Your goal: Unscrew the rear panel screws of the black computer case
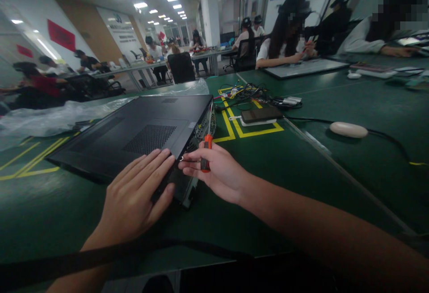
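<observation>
A black computer case (144,130) lies flat on the green table (301,172), its rear panel facing right. My left hand (137,194) rests flat on the case's near corner, fingers stretched out and together. My right hand (214,168) is closed around a screwdriver with an orange and black handle (207,152). Its thumb and forefinger pinch a small part at the case's rear edge, just past my left fingertips.
Clear plastic wrap (60,116) lies left of the case. A phone (261,114), tangled cables (248,94) and a white mouse (348,129) sit to the right inside yellow tape lines. Several other people work at tables behind and to the right.
</observation>
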`<state>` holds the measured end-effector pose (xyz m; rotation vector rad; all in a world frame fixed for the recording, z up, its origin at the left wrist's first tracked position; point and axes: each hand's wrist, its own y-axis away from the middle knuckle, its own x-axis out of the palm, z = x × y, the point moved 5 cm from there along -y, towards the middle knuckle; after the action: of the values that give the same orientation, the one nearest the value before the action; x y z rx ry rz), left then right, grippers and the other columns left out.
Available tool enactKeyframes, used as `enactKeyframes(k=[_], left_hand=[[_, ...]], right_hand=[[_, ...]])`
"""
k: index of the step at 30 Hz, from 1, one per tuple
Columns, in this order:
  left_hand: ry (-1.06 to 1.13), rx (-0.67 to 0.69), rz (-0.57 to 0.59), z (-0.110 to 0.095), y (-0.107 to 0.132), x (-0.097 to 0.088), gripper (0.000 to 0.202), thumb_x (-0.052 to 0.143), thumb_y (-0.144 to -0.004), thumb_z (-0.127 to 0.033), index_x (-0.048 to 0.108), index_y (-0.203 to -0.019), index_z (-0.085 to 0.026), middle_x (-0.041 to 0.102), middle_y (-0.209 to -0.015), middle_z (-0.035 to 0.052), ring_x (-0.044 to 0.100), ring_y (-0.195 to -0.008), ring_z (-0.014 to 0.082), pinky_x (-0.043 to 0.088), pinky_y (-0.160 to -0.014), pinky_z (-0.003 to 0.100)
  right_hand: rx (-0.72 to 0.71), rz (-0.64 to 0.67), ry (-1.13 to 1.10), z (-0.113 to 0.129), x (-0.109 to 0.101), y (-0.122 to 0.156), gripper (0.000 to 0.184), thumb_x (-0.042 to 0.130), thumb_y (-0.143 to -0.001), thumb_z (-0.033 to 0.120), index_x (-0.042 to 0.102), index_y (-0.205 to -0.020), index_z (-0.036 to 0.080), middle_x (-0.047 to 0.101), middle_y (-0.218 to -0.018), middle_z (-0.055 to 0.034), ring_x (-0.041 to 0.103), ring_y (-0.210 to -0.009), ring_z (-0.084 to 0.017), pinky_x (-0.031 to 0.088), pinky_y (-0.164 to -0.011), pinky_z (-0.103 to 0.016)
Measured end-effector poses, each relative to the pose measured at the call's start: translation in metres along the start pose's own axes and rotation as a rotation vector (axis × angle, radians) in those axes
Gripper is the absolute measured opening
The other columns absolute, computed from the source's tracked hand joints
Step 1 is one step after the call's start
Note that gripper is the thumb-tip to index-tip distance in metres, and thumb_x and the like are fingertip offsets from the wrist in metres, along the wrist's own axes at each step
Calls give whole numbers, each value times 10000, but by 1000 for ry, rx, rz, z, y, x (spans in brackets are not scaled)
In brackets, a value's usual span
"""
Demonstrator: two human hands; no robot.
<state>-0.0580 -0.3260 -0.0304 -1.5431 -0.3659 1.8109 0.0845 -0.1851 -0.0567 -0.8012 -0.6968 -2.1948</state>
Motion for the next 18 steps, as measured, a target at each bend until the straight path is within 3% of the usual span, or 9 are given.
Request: enactKeyframes(k=[5,9,14,18], left_hand=[[-8,11,-25,-5,-3,0,819,729,-1100,-152,519,-1886,-240,841,-1595,196,839,-1437,436,702,-1231,608],[-4,-32,-40,-7,-6,-7,775,762,-1065,-147,621,-1817,-270,883,-1531,133,883,-1349,412,749,-1174,565],[5,-72,-52,-7,-12,-19,536,807,-1042,-165,796,-1562,-292,946,-1358,72,946,-1132,362,803,-1064,510],[14,-92,-14,-4,-15,-21,372,790,-1056,-206,860,-1407,-307,953,-1320,43,954,-1073,347,821,-1010,501]], right_hand=[[23,48,-50,-1,-3,-5,307,796,-943,32,611,-791,223,769,-844,-18,784,-819,-152,640,-833,-262],[17,62,-10,3,-6,-7,323,833,-943,55,600,-797,225,794,-896,-32,798,-863,-161,632,-861,-275],[-39,-51,-2,17,-7,-6,285,772,-1005,21,634,-853,219,784,-914,-23,811,-861,-157,639,-859,-274],[-47,-85,-13,20,-5,-5,268,777,-1016,25,673,-847,205,774,-902,-26,789,-852,-147,641,-872,-266]])
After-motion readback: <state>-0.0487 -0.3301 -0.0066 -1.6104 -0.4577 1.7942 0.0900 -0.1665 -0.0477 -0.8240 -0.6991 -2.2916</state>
